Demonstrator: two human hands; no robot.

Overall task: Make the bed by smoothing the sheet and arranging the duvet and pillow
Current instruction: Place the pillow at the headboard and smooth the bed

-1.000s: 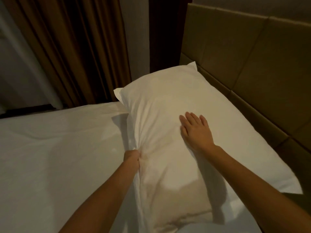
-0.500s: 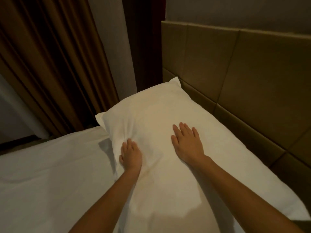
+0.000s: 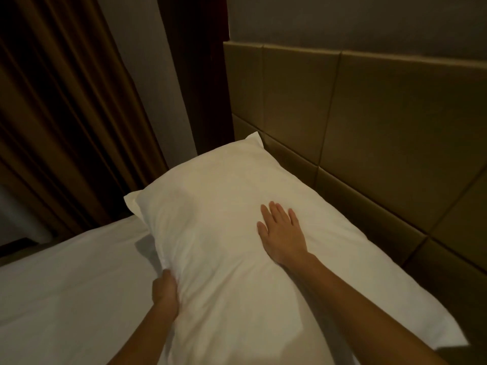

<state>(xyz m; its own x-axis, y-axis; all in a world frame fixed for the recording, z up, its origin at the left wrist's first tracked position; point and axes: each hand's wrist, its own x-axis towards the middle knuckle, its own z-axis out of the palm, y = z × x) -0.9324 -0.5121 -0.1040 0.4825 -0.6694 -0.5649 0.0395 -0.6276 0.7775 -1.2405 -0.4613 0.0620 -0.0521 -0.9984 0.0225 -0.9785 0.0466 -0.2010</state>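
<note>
While the left hand (image 3: 166, 291) is gripping the edge of the plump white fabric pillow (image 3: 224, 206) by the padded tan headboard (image 3: 369, 127), the right hand (image 3: 283, 235) is pressing it flat-fingered; pillow seemingly almost placed, duvet unseen

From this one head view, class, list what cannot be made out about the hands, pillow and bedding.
Head view only:
Left hand: fingers hidden under the pillow edge, and blurred.
Pillow's near end: cut off by the bottom edge.
White bedding at left: sheet or duvet unclear, because it is dim and runs off frame.
</note>
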